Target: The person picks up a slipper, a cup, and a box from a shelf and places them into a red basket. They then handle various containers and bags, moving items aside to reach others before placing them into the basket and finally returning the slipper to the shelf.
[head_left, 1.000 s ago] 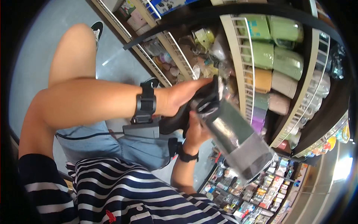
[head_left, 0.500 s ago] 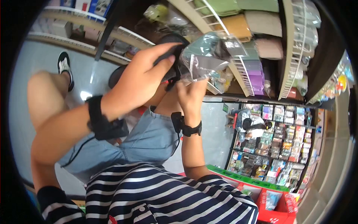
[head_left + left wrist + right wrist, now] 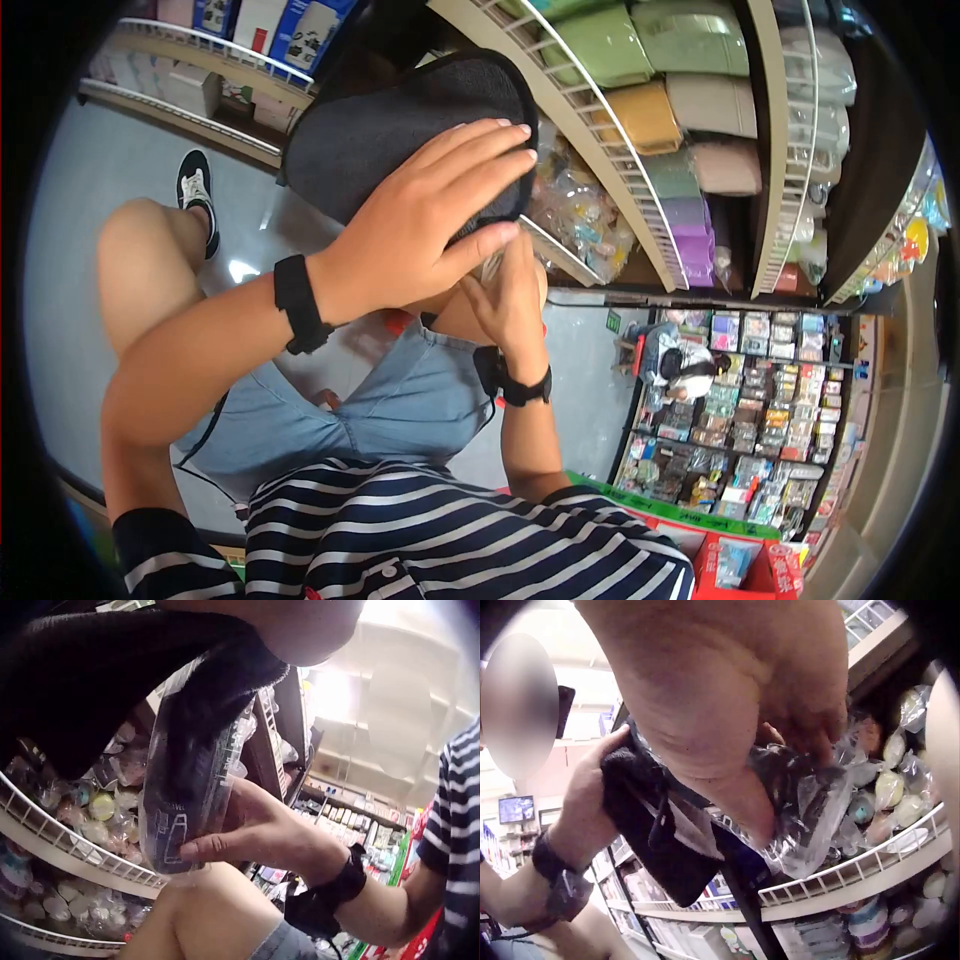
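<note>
In the head view, my left hand (image 3: 425,215) holds a black slipper-shaped fabric piece (image 3: 400,120). Its fingers lie across the broad face and the thumb sits at the lower edge. My right hand (image 3: 515,305) is just below, partly covered by the fabric. The left wrist view shows a clear plastic bag (image 3: 169,825) with white "TRAVEL" print, pinched by my right hand (image 3: 262,829), thumb in front. Dark material fills the bag's upper part. In the right wrist view, my left hand (image 3: 585,795) grips the black fabric (image 3: 656,847) beside the crinkled bag.
Wire-fronted shelves (image 3: 640,190) with wrapped green, orange and purple goods rise at the right. Boxes stand on a low shelf (image 3: 200,65) at upper left. A person (image 3: 670,365) sits near a packed display farther back. Red bins (image 3: 730,570) are close at lower right.
The bag has swung from the right into the space below my left hand, now mostly hidden in the head view. The black fabric piece has come up, its broad face turned toward the head camera.
</note>
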`<state>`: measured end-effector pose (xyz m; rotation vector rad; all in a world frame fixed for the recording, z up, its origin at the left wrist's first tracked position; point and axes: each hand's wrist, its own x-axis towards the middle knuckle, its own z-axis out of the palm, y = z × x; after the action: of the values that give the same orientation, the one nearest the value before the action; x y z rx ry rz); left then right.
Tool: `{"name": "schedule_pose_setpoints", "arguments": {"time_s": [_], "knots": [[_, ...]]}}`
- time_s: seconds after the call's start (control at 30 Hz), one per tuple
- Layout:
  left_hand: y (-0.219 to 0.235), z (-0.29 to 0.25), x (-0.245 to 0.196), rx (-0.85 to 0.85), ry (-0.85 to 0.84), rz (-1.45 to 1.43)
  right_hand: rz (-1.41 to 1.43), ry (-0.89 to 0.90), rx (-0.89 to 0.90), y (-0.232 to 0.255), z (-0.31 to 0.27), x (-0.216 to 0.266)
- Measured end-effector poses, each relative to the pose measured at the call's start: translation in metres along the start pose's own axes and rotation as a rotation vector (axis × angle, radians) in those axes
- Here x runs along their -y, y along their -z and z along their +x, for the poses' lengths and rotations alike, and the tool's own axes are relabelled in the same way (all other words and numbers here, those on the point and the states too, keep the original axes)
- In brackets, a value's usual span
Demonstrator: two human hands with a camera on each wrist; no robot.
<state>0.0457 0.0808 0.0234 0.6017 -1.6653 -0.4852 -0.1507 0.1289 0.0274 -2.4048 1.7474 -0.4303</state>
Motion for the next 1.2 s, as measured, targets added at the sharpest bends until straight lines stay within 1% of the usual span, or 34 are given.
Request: {"name": "schedule_pose_setpoints", "arguments": {"time_s": [0.03, 0.07, 0.13, 0.17, 0.2, 0.3, 0.33, 0.4, 0.43, 0.47, 0.53, 0.57, 0.6, 0.67, 0.73, 0.77, 0.8, 0.83, 0.87, 0.93, 0.97, 1.0, 1.07, 1.1, 1.13, 1.17, 1.2], "knots": [[-0.001, -0.001, 0.006, -0.013, 0.070, -0.049, -0.007, -0.012, 0.012, 0.004, -0.001, 0.007], [-0.002, -0.002, 0.011, -0.019, 0.074, -0.037, -0.002, 0.000, 0.016, 0.004, -0.004, 0.007], [-0.002, -0.002, 0.018, -0.045, 0.234, -0.226, 0.098, 0.016, 0.034, -0.001, -0.009, 0.007], [-0.003, -0.002, 0.020, -0.056, 0.308, -0.269, 0.139, 0.009, 0.028, -0.002, -0.013, 0.008], [-0.002, -0.001, 0.020, -0.044, 0.304, -0.264, 0.148, 0.005, 0.018, -0.003, -0.016, 0.010], [-0.002, -0.001, 0.022, 0.019, 0.553, -0.555, 0.138, -0.019, 0.065, -0.002, -0.022, 0.007], [-0.003, -0.001, 0.023, 0.026, 0.549, -0.547, 0.145, -0.017, 0.057, -0.001, -0.023, 0.005], [-0.004, -0.003, 0.026, 0.085, 0.654, -0.445, 0.073, 0.021, 0.070, 0.002, -0.026, 0.005], [-0.004, -0.003, 0.029, 0.123, 0.706, -0.426, -0.007, 0.065, 0.017, 0.000, -0.030, -0.001], [0.000, -0.002, 0.031, 0.174, 0.702, -0.402, -0.056, 0.031, 0.015, -0.001, -0.031, -0.005], [0.007, 0.005, 0.026, 0.297, 0.818, -0.489, -0.136, 0.037, -0.006, 0.022, -0.018, 0.008], [0.014, 0.011, 0.016, 0.320, 0.832, -0.494, -0.201, 0.024, -0.063, 0.025, -0.018, 0.003], [0.017, 0.012, 0.019, 0.392, 0.821, -0.518, -0.268, 0.009, -0.119, 0.025, -0.017, -0.003], [0.020, 0.009, 0.026, 0.616, 0.983, -0.666, -0.327, 0.121, -0.185, 0.043, -0.007, -0.011], [0.017, 0.007, 0.017, 0.824, 1.011, -0.592, -0.377, 0.155, -0.198, 0.046, -0.004, -0.018], [0.012, -0.002, 0.021, 0.984, 1.015, -0.584, -0.344, 0.103, -0.224, 0.044, -0.003, -0.022], [0.003, -0.014, 0.025, 1.046, 1.056, -0.702, -0.339, 0.167, -0.259, 0.040, 0.000, -0.025], [-0.002, -0.022, 0.027, 0.995, 1.087, -0.677, -0.338, 0.234, -0.291, 0.034, 0.003, -0.028], [-0.006, -0.028, 0.028, 0.938, 1.112, -0.655, -0.317, 0.196, -0.308, 0.026, 0.004, -0.031], [-0.012, -0.033, 0.026, 0.562, 1.262, -0.549, -0.106, 0.058, -0.592, 0.014, 0.006, -0.035], [-0.011, -0.028, 0.023, 0.505, 1.414, -0.717, 0.135, 0.020, -0.640, 0.006, 0.004, -0.040], [-0.015, -0.030, 0.030, 0.432, 1.411, -0.754, 0.144, 0.004, -0.646, 0.001, 0.000, -0.038], [-0.020, -0.039, 0.031, 0.279, 1.339, -0.768, 0.524, -0.091, -0.426, -0.006, -0.010, -0.026], [-0.023, -0.042, 0.028, 0.279, 1.337, -0.766, 0.575, -0.042, -0.317, -0.013, -0.015, -0.025], [-0.027, -0.045, 0.022, 0.209, 1.236, -0.669, 0.621, -0.063, -0.223, -0.016, -0.018, -0.020], [-0.031, -0.048, 0.017, 0.139, 1.134, -0.575, 0.682, -0.021, -0.220, -0.021, -0.019, -0.020], [-0.035, -0.047, 0.011, 0.179, 1.055, -0.496, 0.740, 0.025, -0.210, -0.020, -0.018, -0.018]]}}
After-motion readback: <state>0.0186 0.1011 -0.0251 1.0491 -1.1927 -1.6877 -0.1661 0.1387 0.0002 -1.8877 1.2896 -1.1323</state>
